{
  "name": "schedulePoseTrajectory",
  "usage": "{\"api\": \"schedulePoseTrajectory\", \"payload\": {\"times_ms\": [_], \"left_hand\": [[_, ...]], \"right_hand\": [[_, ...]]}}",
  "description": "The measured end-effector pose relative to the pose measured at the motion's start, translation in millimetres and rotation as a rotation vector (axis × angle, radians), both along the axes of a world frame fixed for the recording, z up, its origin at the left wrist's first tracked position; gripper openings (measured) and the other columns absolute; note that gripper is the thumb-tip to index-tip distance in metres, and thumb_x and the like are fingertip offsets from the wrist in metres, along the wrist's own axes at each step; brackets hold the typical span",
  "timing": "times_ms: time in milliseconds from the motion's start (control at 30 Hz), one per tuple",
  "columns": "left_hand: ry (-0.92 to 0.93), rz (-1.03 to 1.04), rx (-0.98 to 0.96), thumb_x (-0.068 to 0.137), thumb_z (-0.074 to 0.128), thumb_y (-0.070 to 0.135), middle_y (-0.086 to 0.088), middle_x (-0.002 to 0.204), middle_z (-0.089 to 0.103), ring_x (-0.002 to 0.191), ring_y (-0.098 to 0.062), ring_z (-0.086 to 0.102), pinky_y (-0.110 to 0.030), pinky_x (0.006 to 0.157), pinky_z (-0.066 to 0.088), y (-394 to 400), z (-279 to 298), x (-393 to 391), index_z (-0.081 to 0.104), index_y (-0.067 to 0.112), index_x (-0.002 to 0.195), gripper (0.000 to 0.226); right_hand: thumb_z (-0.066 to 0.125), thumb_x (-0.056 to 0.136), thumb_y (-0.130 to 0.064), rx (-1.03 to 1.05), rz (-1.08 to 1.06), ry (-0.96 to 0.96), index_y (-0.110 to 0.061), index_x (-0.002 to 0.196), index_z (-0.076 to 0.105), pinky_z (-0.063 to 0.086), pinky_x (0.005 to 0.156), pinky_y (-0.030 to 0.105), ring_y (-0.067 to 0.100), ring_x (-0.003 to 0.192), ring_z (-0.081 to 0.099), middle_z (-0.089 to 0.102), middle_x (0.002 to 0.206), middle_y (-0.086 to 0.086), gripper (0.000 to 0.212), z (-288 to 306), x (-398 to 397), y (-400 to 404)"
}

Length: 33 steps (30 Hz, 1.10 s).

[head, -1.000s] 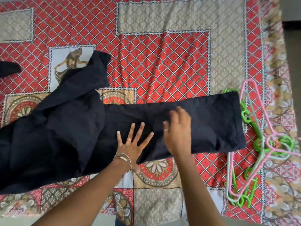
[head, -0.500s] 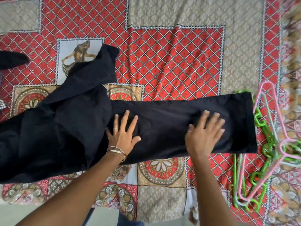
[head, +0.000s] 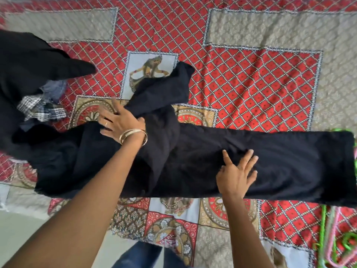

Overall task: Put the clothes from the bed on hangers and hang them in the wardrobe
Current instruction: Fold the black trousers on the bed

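Head view, looking straight down on the bed (head: 251, 78), which carries a red, beige and white patchwork-print cover. A long black garment (head: 280, 163) lies across it from left to right, its right-hand portion flat and roughly rectangular, its left portion bunched and folded over itself.

Left hand (head: 120, 121): fingers spread and fairly straight, palm down at the upper edge of the bunched black cloth; whether the thumb catches the fold cannot be told, since the cloth covers it. Two gold bangles (head: 133, 135) sit at that wrist, a ring on one finger.

Right hand (head: 236, 174): fingers straight and apart, pressing flat on the garment near its lower edge.

Pile of other clothes (head: 41, 109) at far left: black cloth, a checked black-and-white piece, something grey-blue. Green and pink hangers (head: 340, 242) lie at the right edge, partly cut off by the frame and partly under the garment's end.

No brand, label or legible writing visible anywhere.
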<state>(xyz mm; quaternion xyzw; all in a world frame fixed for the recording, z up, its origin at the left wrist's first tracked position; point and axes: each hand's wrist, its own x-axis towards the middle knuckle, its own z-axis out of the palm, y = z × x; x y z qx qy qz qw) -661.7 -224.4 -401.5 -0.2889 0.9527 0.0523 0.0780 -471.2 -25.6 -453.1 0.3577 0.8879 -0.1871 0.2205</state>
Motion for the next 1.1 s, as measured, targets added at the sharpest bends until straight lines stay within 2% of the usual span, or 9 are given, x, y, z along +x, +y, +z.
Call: {"api": "schedulePoseTrajectory", "payload": {"times_ms": [133, 267, 367, 467, 533, 633, 767, 933, 1100], "left_hand": [[-0.051, 0.111, 0.342, 0.082, 0.072, 0.028, -0.025, 0.127, 0.054, 0.113, -0.044, 0.052, -0.048, 0.095, 0.044, -49, -8, -10, 0.047, 0.014, 0.135, 0.061], [0.162, -0.001, 0.566, 0.083, 0.063, 0.023, -0.017, 0.094, 0.069, 0.091, -0.035, 0.061, -0.037, 0.076, 0.047, -48, 27, -10, 0.072, 0.008, 0.093, 0.020], [0.214, -0.090, 1.068, 0.076, 0.063, 0.014, -0.004, 0.074, 0.064, 0.076, -0.019, 0.057, -0.028, 0.065, 0.042, 2, 74, 8, 0.071, 0.015, 0.078, 0.008], [-0.068, -0.475, 1.367, 0.066, 0.063, 0.028, 0.002, 0.068, 0.062, 0.071, -0.012, 0.053, -0.030, 0.065, 0.041, 52, 98, 47, 0.069, 0.010, 0.076, 0.021], [-0.353, -0.935, 1.252, 0.064, 0.063, 0.043, -0.004, 0.079, 0.066, 0.074, -0.014, 0.057, -0.034, 0.069, 0.044, 77, 100, 76, 0.069, 0.005, 0.089, 0.045], [-0.772, -1.186, 1.058, 0.080, 0.073, 0.029, -0.006, 0.114, 0.067, 0.095, -0.015, 0.064, -0.026, 0.089, 0.048, 98, 79, 110, 0.059, 0.014, 0.127, 0.052], [-0.351, -0.827, 0.954, 0.081, 0.062, 0.029, -0.002, 0.094, 0.072, 0.087, -0.015, 0.066, -0.034, 0.082, 0.053, 102, 26, 135, 0.068, 0.018, 0.105, 0.027], [-0.497, -0.961, 0.429, 0.086, 0.065, 0.029, -0.008, 0.120, 0.045, 0.110, -0.031, 0.051, -0.044, 0.091, 0.046, 109, -23, 149, 0.026, 0.035, 0.146, 0.072], [-0.559, -1.258, 0.023, 0.076, 0.073, 0.040, -0.008, 0.123, 0.034, 0.112, -0.029, 0.042, -0.045, 0.083, 0.044, 137, -44, 167, -0.019, 0.047, 0.143, 0.115]], "right_hand": [[0.050, 0.095, -0.018, -0.101, -0.115, 0.058, -0.020, 0.132, 0.055, 0.021, 0.109, 0.052, 0.029, 0.149, -0.005, 0.000, 0.161, 0.015, 0.037, 17, -5, -19], [0.059, 0.094, -0.028, -0.244, -0.185, 0.301, -0.012, 0.120, 0.065, 0.035, 0.103, 0.046, 0.032, 0.133, 0.041, 0.049, 0.141, 0.013, 0.031, 43, -9, -29], [0.056, 0.087, -0.055, -0.658, -0.508, 0.533, -0.017, 0.112, 0.068, 0.048, 0.093, 0.038, 0.018, 0.109, 0.062, 0.068, 0.114, 0.002, 0.046, 80, -24, -37], [0.030, 0.082, -0.073, -1.152, -0.842, 0.602, -0.023, 0.116, 0.060, 0.051, 0.079, 0.031, 0.014, 0.089, 0.066, 0.069, 0.109, 0.000, 0.068, 111, -42, -23], [0.026, 0.085, -0.074, -1.354, -0.972, 0.764, -0.026, 0.114, 0.059, 0.057, 0.073, 0.031, 0.017, 0.079, 0.069, 0.072, 0.098, 0.000, 0.065, 119, -39, 4], [0.066, 0.073, -0.064, -1.257, -1.039, 1.137, -0.028, 0.143, 0.044, 0.042, 0.106, 0.043, 0.019, 0.123, 0.057, 0.058, 0.136, 0.003, 0.081, 106, -20, 52], [0.079, 0.068, 0.000, -1.080, -1.049, 1.476, -0.028, 0.129, 0.059, 0.032, 0.113, 0.034, 0.014, 0.134, 0.043, 0.058, 0.135, -0.005, 0.071, 77, 27, 110], [0.049, 0.085, 0.015, -0.860, -1.404, 1.198, -0.026, 0.127, 0.045, 0.053, 0.074, 0.032, 0.012, 0.108, 0.057, 0.055, 0.136, -0.002, 0.059, 48, 78, 139], [0.057, 0.093, -0.004, -0.991, -1.707, 1.000, -0.018, 0.133, 0.044, 0.051, 0.086, 0.044, 0.014, 0.103, 0.053, 0.054, 0.123, 0.007, 0.044, 19, 101, 175]]}}
